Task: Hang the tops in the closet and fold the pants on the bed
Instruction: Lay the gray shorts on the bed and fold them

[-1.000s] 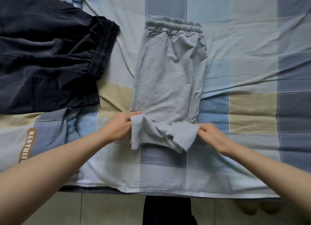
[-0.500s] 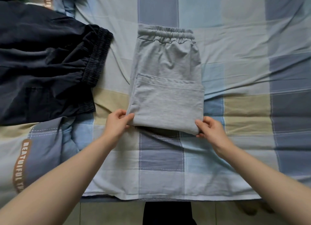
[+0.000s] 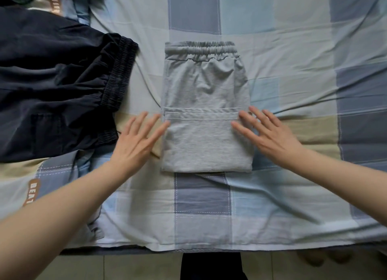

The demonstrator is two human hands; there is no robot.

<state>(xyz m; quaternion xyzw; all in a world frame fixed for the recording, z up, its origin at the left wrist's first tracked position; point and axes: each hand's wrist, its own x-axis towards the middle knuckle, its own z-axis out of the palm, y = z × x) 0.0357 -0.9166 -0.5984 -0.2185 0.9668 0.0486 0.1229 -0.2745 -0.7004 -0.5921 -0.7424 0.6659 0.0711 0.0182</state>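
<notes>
Grey pants (image 3: 205, 103) lie flat on the bed (image 3: 293, 55), mid-frame. Long axis runs away from the person: elastic waistband at the far end, folded edge at the near end. Leg portion is doubled up over the lower half, hems forming a straight cross-line roughly halfway along. Edges square, not skewed.

Left hand (image 3: 136, 141): fingers straight and spread, holding nothing. It sits at the left edge of the folded part, fingertips at the fabric edge; can't tell if they press it or hover.

Right hand (image 3: 270, 133): same posture, fingers straight and spread, gripping nothing. Fingertips overlap the right edge of the folded part near the hem line.

Dark navy pants (image 3: 52, 87) lie unfolded to the left, ribbed elastic waistband pointing right toward the grey pair, a strip of sheet between them.

Sheet is checked in blue, grey-blue, beige and white. Brown label (image 3: 31, 191) on the near-left of the bedding, white letters "BEA" readable, the rest hidden behind the left forearm. A second brown label at far left top, blurred, unreadable.

Tiled floor (image 3: 136, 267) shows below the bed edge.
</notes>
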